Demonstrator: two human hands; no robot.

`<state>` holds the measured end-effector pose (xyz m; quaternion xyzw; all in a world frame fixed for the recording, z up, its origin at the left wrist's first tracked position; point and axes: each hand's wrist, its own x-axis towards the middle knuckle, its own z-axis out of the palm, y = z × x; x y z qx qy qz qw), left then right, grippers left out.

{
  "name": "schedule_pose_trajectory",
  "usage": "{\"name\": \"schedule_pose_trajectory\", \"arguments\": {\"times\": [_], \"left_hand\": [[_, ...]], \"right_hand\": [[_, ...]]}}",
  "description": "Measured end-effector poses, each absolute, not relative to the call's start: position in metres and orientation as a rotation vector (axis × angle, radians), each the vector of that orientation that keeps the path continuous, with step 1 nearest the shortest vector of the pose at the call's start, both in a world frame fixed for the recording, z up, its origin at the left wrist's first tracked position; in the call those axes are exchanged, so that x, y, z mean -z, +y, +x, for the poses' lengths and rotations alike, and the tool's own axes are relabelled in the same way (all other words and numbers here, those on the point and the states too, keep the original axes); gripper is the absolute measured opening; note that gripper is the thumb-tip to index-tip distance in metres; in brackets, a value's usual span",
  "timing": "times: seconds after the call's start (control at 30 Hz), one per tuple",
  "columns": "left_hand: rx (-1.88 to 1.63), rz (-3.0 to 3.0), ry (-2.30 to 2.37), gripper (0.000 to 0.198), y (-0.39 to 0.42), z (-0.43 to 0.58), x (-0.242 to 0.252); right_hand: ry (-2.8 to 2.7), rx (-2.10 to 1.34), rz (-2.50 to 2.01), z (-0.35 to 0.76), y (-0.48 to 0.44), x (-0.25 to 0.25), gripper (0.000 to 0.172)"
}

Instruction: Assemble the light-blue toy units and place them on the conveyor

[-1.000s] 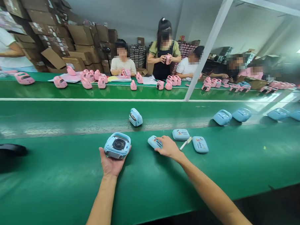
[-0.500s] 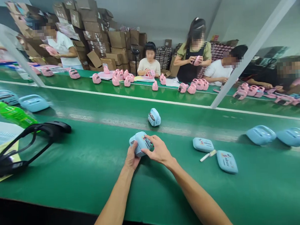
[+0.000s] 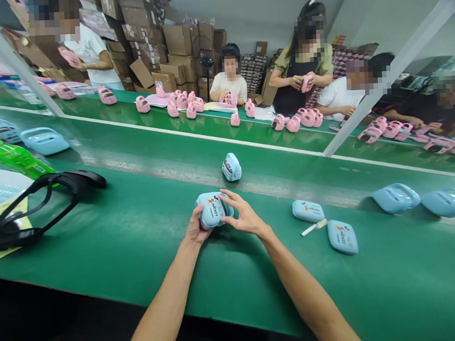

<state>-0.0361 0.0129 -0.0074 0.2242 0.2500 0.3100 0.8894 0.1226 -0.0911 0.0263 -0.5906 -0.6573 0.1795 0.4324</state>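
Note:
My left hand [image 3: 196,227] is wrapped round the left side of a light blue plastic case [image 3: 211,211] printed with MICKEY and small cartoon figures. A rounded part with a dark panel shows at its right side. My right hand [image 3: 246,215] curves round that side, thumb low and fingertips high against the case. Just beyond the hands, a similar light blue case with a handle [image 3: 232,167] stands on the belt. To the right lie a printed light blue cover [image 3: 307,210] and another printed cover [image 3: 342,237], with a small white-handled tool [image 3: 315,227] between them.
Light blue handled shells [image 3: 396,198] stand at the right. At left are a black strapped headset [image 3: 73,190], a green bottle [image 3: 21,159] and papers [image 3: 5,185]. Across a white rail [image 3: 196,135], several people work among pink cases [image 3: 181,99]. A slanted white post [image 3: 374,83] rises at right.
The held case has turned so its printed face points toward me, and its dark panel shows at the right. Both hands stay on it. The view has tilted slightly down.

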Motion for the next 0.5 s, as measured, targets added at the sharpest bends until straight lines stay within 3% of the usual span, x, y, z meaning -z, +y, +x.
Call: {"name": "schedule_pose_trajectory", "arguments": {"times": [0.33,0.5], "left_hand": [[-0.597,0.394,0.580,0.051,0.011,-0.039,0.006],[-0.563,0.371,0.574,0.054,0.012,-0.037,0.004]], "right_hand": [[-1.626,-0.471,-1.430,0.125,-0.084,-0.015,0.076],[-1.541,-0.675,-1.293,0.139,-0.085,-0.012,0.074]]}}
